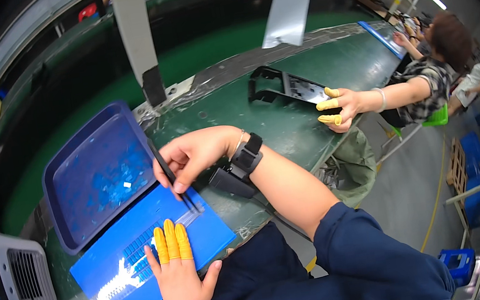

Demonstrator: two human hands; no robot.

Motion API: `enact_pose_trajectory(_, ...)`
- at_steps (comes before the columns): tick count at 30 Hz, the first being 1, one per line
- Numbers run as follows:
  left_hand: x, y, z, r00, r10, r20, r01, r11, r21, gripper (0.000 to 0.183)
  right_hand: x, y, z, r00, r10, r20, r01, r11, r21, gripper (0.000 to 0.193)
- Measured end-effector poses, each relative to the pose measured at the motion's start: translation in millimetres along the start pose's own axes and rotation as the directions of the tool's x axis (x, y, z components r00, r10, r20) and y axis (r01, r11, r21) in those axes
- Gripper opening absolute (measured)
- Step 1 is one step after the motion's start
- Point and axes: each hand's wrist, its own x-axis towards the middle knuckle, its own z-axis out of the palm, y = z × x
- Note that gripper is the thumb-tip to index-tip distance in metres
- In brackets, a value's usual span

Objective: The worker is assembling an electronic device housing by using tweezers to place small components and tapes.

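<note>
My right hand (pixel 191 154) is closed round a pair of black tweezers (pixel 172 175), whose tips point down at a blue board (pixel 212 235). Rows of small blue pieces (pixel 136 246) sit on a shiny clear sheet on that board. My left hand (pixel 178 277) lies flat on the board's near edge, fingers stretched out, with yellow finger cots on three of them. Just beyond the board, a dark blue tray (pixel 65 226) holds scattered small blue bits and one white piece (pixel 127 184). Whether the tweezers pinch anything is too small to tell.
A co-worker's hand (pixel 342 107) in yellow finger cots touches a black plastic frame (pixel 286 87) on the green bench (pixel 228 111). A black object (pixel 232 183) lies below my right wrist. A white vented appliance (pixel 19 270) stands left; a grey metal post (pixel 136 35) rises behind the tray.
</note>
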Motion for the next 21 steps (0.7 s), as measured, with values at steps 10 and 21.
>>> enact_pose_trajectory(10, -90, -84, -24, 0.884, -0.295, -0.363, 0.36, 0.925, 0.125, 0.066, -137, -85, -16, 0.646, -0.295, -0.704, -0.225, 0.808, -0.544, 0.028)
enact_pose_trajectory(21, -100, -112, -17, 0.871, -0.354, -0.341, 0.419, 0.897, 0.139, 0.068, -239, -30, -40, 0.262, 0.02, -0.965, -0.934, 0.256, -0.249, 0.06)
